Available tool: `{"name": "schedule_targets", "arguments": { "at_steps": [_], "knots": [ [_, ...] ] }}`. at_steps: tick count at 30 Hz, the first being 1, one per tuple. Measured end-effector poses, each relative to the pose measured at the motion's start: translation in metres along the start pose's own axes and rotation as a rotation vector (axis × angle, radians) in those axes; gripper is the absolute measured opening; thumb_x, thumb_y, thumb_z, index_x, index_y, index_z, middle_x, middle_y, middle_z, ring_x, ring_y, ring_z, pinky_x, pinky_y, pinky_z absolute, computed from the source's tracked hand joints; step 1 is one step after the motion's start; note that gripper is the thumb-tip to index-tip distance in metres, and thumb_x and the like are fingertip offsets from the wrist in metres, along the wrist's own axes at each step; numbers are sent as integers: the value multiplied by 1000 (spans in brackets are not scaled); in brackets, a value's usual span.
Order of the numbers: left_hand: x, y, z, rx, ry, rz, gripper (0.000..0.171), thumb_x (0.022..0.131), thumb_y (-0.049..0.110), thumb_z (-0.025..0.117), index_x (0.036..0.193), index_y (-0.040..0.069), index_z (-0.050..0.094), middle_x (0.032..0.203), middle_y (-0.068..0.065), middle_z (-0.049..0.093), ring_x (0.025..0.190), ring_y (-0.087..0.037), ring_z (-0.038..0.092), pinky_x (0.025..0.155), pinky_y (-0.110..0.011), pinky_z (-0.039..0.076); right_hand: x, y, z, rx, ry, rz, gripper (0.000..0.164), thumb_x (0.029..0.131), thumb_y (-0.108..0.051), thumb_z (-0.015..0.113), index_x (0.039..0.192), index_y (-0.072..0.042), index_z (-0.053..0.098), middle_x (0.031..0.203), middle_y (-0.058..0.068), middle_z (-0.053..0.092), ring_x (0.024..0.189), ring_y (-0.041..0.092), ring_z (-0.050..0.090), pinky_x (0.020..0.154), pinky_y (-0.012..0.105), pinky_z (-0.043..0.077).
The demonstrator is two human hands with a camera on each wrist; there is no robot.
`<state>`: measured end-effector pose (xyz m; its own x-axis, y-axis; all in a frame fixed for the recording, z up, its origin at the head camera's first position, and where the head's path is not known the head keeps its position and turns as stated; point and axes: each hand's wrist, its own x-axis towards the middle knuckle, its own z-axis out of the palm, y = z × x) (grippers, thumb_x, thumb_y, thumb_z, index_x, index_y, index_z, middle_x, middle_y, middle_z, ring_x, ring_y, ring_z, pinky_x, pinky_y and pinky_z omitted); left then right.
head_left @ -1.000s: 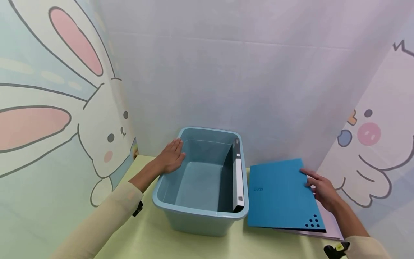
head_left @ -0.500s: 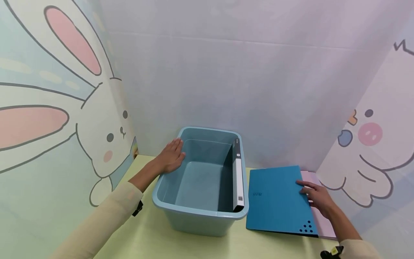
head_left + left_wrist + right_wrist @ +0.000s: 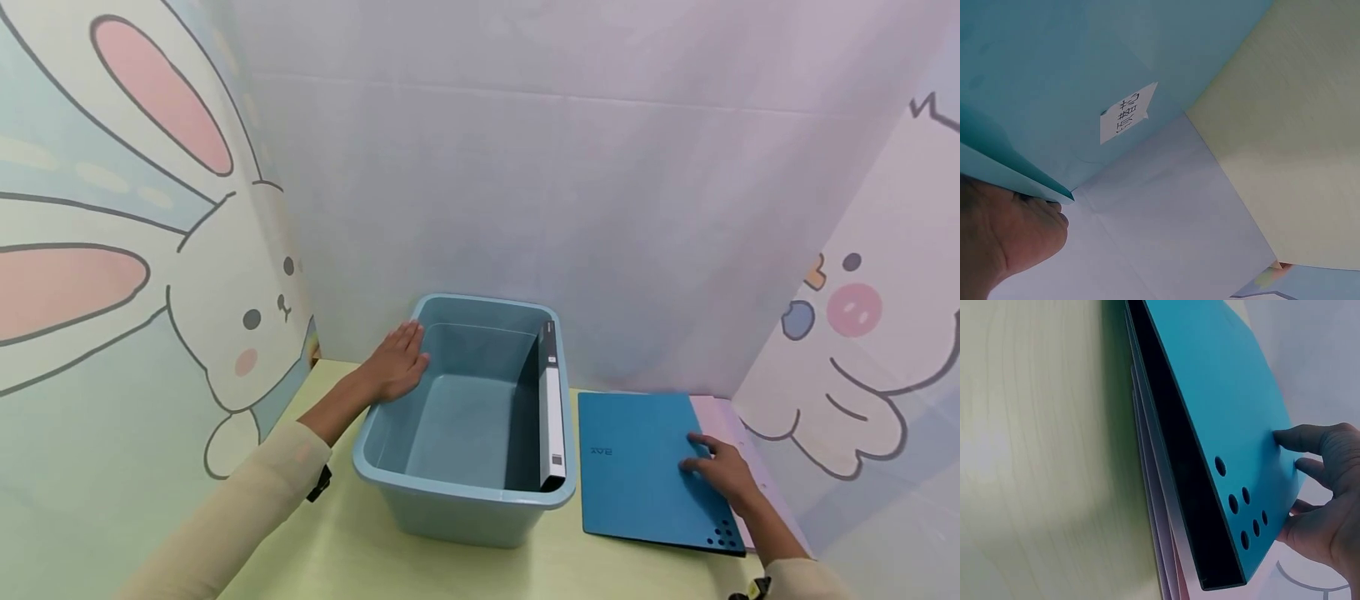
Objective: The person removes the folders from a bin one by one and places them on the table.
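Note:
A light blue plastic tub (image 3: pixel 465 492) stands in the middle of the head view. My left hand (image 3: pixel 393 362) rests on its left rim with fingers fairly straight. In the left wrist view the hand (image 3: pixel 1016 231) sits under the rim edge, most fingers hidden. A blue file folder (image 3: pixel 637 467) with a row of round holes lies right of the tub. My right hand (image 3: pixel 723 475) holds its right edge: in the right wrist view, two fingertips (image 3: pixel 1282 437) press the cover, and other fingers are at the edge. A black-and-white file (image 3: pixel 551 408) stands upright inside the tub's right wall.
Pale purple folders (image 3: pixel 720 417) lie beneath the blue one. All stand on a yellow-green table (image 3: pixel 330 542) against a pale fabric backdrop (image 3: pixel 562 208). A handwritten label (image 3: pixel 1125 115) is stuck on the tub's outer wall.
The blue folder has come down flatter and turned slightly, its top edge nearer to me. My right hand has moved down and left with it. The left hand has stayed put.

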<state>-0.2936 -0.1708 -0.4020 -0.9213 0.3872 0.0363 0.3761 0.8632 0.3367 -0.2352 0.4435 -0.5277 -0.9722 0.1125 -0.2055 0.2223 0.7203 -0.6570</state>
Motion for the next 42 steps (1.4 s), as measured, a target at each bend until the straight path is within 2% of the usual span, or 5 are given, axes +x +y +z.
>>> {"name": "schedule_targets", "arguments": {
  "at_steps": [17,23,28,34,42],
  "knots": [
    [-2,-2,0,12,11,11,71,122,29,28,174,-16,12,186,-34,6,176,-53,5,144,-65,7,0,-17,14,-186,151,-143,63,100,-13,75,152,17,56,156,48,52,136,67,55,106,77,53],
    [-3,-1,-1,9,12,11,71,121,29,28,173,-16,13,186,-35,7,176,-54,6,144,-66,7,-3,-39,42,-273,118,-347,65,98,-17,85,151,13,60,154,46,55,142,69,52,111,81,50],
    [-5,-1,-1,3,6,18,71,121,29,28,173,-17,12,186,-35,6,176,-54,5,144,-66,6,-12,-58,73,-395,21,-500,82,89,-36,97,154,3,64,160,39,56,146,68,53,109,85,50],
    [-3,0,0,-4,4,13,72,120,29,27,174,-16,12,187,-34,5,176,-53,4,144,-66,6,-16,-61,98,-452,-106,-506,101,83,-59,96,162,-8,60,174,32,45,163,68,30,121,89,31],
    [0,-2,3,-8,8,13,71,121,30,27,174,-15,11,187,-34,5,176,-53,4,144,-65,6,-16,-58,103,-427,-131,-464,103,85,-61,94,165,-8,57,176,33,41,163,71,23,124,90,22]
  ]
}}
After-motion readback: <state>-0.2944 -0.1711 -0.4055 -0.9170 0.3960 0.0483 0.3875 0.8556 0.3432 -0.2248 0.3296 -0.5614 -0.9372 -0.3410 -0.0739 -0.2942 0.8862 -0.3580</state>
